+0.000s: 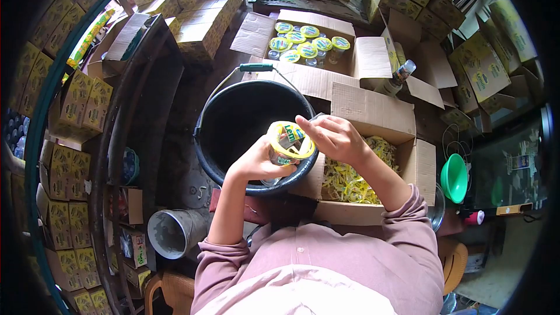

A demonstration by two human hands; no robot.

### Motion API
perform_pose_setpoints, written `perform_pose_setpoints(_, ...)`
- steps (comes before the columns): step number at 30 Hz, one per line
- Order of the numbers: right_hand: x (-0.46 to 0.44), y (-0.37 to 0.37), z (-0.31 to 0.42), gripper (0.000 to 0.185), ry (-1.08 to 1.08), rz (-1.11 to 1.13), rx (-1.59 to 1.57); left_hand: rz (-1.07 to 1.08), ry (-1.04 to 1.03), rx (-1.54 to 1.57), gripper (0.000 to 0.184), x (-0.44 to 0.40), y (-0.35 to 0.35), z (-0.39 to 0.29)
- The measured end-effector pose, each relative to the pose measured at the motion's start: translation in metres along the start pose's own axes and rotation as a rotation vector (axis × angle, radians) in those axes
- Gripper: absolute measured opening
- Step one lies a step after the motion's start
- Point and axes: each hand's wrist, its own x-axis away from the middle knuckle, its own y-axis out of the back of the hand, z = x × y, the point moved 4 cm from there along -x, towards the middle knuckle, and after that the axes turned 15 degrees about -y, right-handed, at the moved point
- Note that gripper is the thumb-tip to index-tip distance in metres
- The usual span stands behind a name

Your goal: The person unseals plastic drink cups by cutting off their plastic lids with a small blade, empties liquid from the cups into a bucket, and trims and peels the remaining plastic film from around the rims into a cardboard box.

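Note:
Over the front part of a black bucket (245,99), my left hand (255,158) is wrapped round a clear plastic cup (282,155) with a yellow printed lid film. The film looks partly open, with its printed part raised over the cup. My right hand (337,139) is at the cup's right edge, fingers bent together; what its fingertips hold, if anything, is too small to tell. Below that hand stands a cardboard box (372,108) filled with yellow film strips (361,175).
Behind the bucket, an open carton (326,79) holds several lidded cups (294,37). A bottle (398,76) stands right of it. A grey pail (175,233) is at lower left, a green bowl (454,178) at right. Stacked yellow cartons (70,186) line the left side.

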Motion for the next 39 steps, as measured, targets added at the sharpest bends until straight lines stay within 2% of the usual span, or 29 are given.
perform_pose_setpoints(1,0.000,0.001,0.001,0.057,0.002,-0.012,-0.011,0.024,0.046,0.048,0.065,0.001,0.001,0.003)
perform_pose_setpoints(4,-0.001,0.003,0.002,0.056,0.005,-0.043,-0.026,0.036,0.120,0.134,0.060,0.004,0.003,0.009)
perform_pose_setpoints(7,-0.001,0.003,0.003,0.054,0.010,-0.011,-0.040,0.097,0.132,0.174,0.043,0.001,0.001,0.007)
perform_pose_setpoints(9,-0.001,0.003,0.003,0.054,0.002,0.014,-0.060,0.232,0.190,0.232,0.042,0.005,-0.007,0.007)
perform_pose_setpoints(10,-0.002,0.004,0.002,0.054,-0.006,0.018,-0.075,0.185,0.189,0.307,0.040,0.005,-0.010,0.006)
perform_pose_setpoints(14,-0.002,0.002,0.002,0.054,-0.003,-0.040,-0.051,0.277,0.139,0.535,0.038,0.007,-0.011,0.021)
perform_pose_setpoints(21,-0.001,0.000,0.009,0.054,-0.019,-0.070,-0.067,0.449,0.047,0.748,0.036,0.003,-0.015,0.017)
perform_pose_setpoints(22,-0.002,0.001,0.009,0.055,-0.027,-0.072,-0.067,0.503,0.024,0.754,0.046,0.002,-0.014,0.017)
perform_pose_setpoints(25,-0.006,0.003,0.009,0.056,-0.045,-0.082,-0.060,0.177,0.147,0.610,0.062,0.005,-0.007,0.006)
perform_pose_setpoints(26,-0.007,0.004,0.007,0.057,-0.049,-0.086,-0.053,0.135,0.146,0.547,0.073,0.008,0.001,0.016)
perform_pose_setpoints(27,-0.009,0.005,0.006,0.057,-0.053,-0.092,-0.045,0.011,0.054,0.337,0.073,0.006,0.011,0.010)
perform_pose_setpoints(29,-0.012,0.009,0.002,0.058,-0.097,-0.061,-0.019,-0.126,-0.014,0.202,0.073,0.003,0.012,-0.002)
perform_pose_setpoints(30,-0.013,0.010,-0.001,0.058,-0.111,-0.040,-0.001,-0.148,-0.110,0.018,0.069,0.001,0.013,-0.006)
perform_pose_setpoints(33,-0.013,0.007,-0.003,0.059,-0.118,-0.012,0.041,-0.136,-0.158,-0.365,0.066,-0.004,0.001,-0.015)
perform_pose_setpoints(34,-0.013,0.006,-0.003,0.059,-0.112,-0.010,0.053,-0.240,-0.238,-0.575,0.058,-0.006,-0.006,-0.020)
perform_pose_setpoints(37,-0.011,0.005,-0.003,0.059,-0.099,0.013,0.072,-0.341,-0.212,-0.635,0.051,-0.008,-0.012,-0.008)
perform_pose_setpoints(39,-0.008,0.005,-0.004,0.060,-0.086,0.006,0.071,-0.323,-0.228,-0.601,0.044,-0.009,-0.011,-0.005)
